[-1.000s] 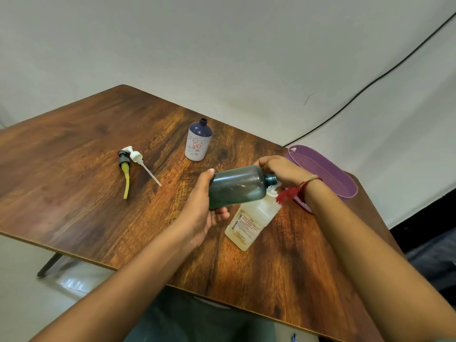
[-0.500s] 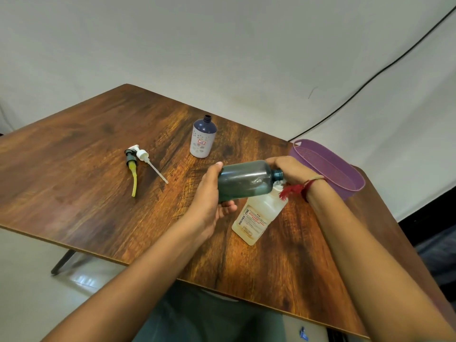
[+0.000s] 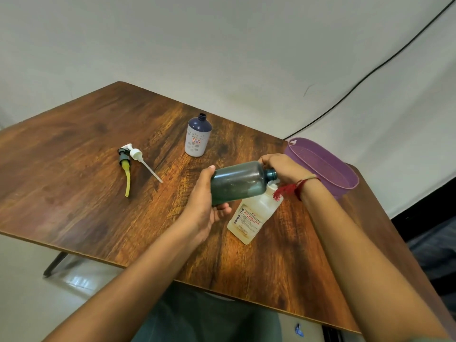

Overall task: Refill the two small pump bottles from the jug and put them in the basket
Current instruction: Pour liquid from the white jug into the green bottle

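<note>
A dark green translucent bottle [image 3: 238, 185] lies nearly on its side in the air above the table, its open neck pointing right. My left hand [image 3: 206, 204] grips its base. My right hand [image 3: 283, 169] holds it at the shoulder and neck. Below it stands the whitish jug [image 3: 253, 217] with a printed label, its cap partly hidden behind my right wrist. A second small bottle [image 3: 198, 135], navy on top and white below, stands uncapped further back. The purple basket [image 3: 323, 164] sits at the right edge.
Two pump heads [image 3: 130, 156] with their tubes, one black with a yellow tube, one white, lie on the left of the wooden table [image 3: 86, 193]. A black cable [image 3: 370, 72] runs down the wall behind the basket.
My hands and the green bottle have hardly moved relative to the jug; the camera view has shifted slightly, so everything sits a little to the right in frame.
</note>
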